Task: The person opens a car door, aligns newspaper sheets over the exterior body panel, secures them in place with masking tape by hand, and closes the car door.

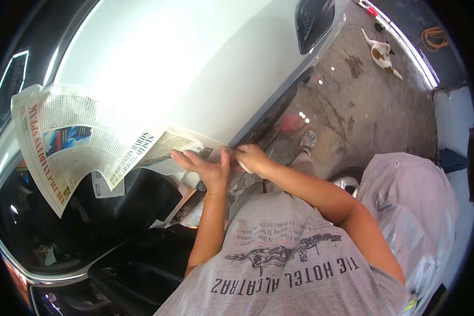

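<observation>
My left hand [208, 169] is spread open, its fingers stretched over a sheet of newspaper [168, 143] at the lower edge of the white car panel [189, 73]. Close beside it, my right hand [254, 159] is closed with its fingers pinched near the panel's corner. A pale curved edge under those fingers looks like a roll of masking tape [244, 167], mostly hidden by the hand. A larger newspaper sheet [97, 124] hangs from the panel to the left, its lower part curling over the dark opening.
Black door trim [142, 203] and the car's dark interior lie at the lower left. A plastic-covered bulk [405, 210] stands close on my right. Farther off, a white and brown dog [380, 54] lies on the stained concrete floor [342, 100]. An orange coiled cord [434, 38] is at the upper right.
</observation>
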`<state>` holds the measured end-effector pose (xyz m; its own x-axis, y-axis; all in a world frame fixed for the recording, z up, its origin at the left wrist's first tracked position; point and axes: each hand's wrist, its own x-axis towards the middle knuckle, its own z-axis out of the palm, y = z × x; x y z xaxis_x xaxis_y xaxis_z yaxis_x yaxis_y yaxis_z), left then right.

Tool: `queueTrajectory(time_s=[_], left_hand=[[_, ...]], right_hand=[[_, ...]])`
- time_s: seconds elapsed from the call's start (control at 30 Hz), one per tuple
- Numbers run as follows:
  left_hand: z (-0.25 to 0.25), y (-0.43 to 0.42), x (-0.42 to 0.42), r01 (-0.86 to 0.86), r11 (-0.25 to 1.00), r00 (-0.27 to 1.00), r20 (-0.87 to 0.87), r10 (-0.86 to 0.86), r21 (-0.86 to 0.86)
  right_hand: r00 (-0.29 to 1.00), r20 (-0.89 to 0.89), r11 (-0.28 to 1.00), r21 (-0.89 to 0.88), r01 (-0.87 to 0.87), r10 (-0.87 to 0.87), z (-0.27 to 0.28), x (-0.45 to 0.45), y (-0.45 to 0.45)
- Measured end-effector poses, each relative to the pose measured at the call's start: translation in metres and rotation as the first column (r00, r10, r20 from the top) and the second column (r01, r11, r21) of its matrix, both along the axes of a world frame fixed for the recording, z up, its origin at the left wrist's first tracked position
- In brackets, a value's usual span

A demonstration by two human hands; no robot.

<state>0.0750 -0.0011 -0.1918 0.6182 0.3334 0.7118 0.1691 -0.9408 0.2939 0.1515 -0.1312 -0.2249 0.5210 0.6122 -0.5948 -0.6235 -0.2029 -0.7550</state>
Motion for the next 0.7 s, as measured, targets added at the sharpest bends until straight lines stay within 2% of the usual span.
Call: queueTrajectory(time_s=[0.07,0.17,0.27,0.33,0.43,0.47,0.57,0.67,0.7], left_hand=[[-0.013,-0.002,-0.001,0.006,1.000,1.000,0.016,-0.006,-0.014],[-0.038,-0.004,-0.003,-0.028,0.998,0.999,0.021,0.030,-0.051],[-0.043,-0.007,-0.005,-0.086,0.994,0.996,0.018,0.088,-0.072],[-0.049,-0.006,-0.005,-0.104,0.992,0.994,0.016,0.105,-0.077],[-0.057,-0.006,-0.006,-0.129,0.991,0.992,-0.019,0.129,-0.044],[-0.065,-0.004,-0.005,-0.149,0.987,0.989,-0.002,0.149,-0.063],[-0.075,-0.010,-0.002,-0.176,0.972,0.983,0.024,0.182,-0.154],[-0.070,-0.019,-0.003,-0.235,0.953,0.969,0.034,0.246,-0.190],[-0.071,-0.020,-0.003,-0.253,0.946,0.962,0.050,0.268,-0.201]], right_hand=[[0.999,0.003,0.997,-0.051,-0.051,0.051,0.007,-0.001,-0.010],[0.968,0.075,0.965,-0.126,-0.230,0.240,-0.018,-0.011,-0.033],[0.949,0.015,0.938,-0.153,-0.310,0.316,-0.029,-0.005,-0.070],[0.948,-0.014,0.941,-0.117,-0.318,0.319,-0.022,0.012,-0.096],[0.937,0.098,0.932,-0.180,-0.315,0.336,-0.039,0.039,-0.133],[0.952,0.102,0.947,-0.179,-0.267,0.288,-0.050,0.037,-0.151],[0.946,0.033,0.908,-0.293,-0.298,0.321,-0.025,0.044,-0.170],[0.831,0.312,0.862,-0.380,-0.335,0.460,-0.029,0.049,-0.190],[0.840,0.222,0.810,-0.467,-0.355,0.496,-0.017,0.052,-0.190]])
